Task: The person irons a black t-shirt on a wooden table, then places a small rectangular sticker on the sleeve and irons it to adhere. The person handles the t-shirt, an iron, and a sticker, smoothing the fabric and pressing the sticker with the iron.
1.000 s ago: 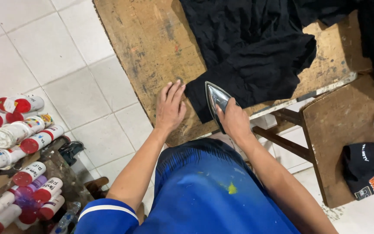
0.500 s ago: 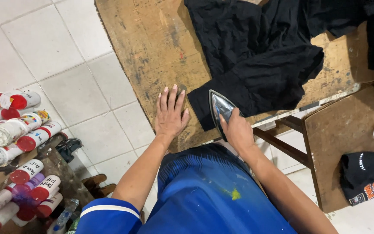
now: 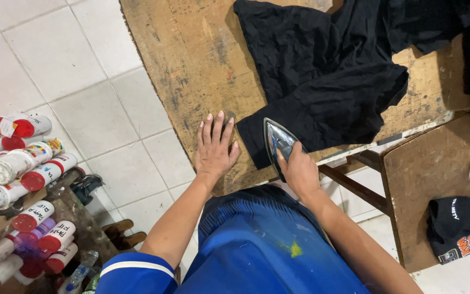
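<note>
A: Head view, entry one: what differs from a second ago?
B: The iron (image 3: 279,142) sits at the near edge of the black garment (image 3: 322,81), much as before; the left hand (image 3: 216,144) has crept slightly up the wooden board (image 3: 186,65). The pressing looks paused at that hem.
A: Entry two: hand poses?
B: Left hand flat on bare wood just beside the cloth, fingers straight and slightly spread. Right hand (image 3: 300,171) wrapped around the iron's handle, fingers curled tight.
</note>
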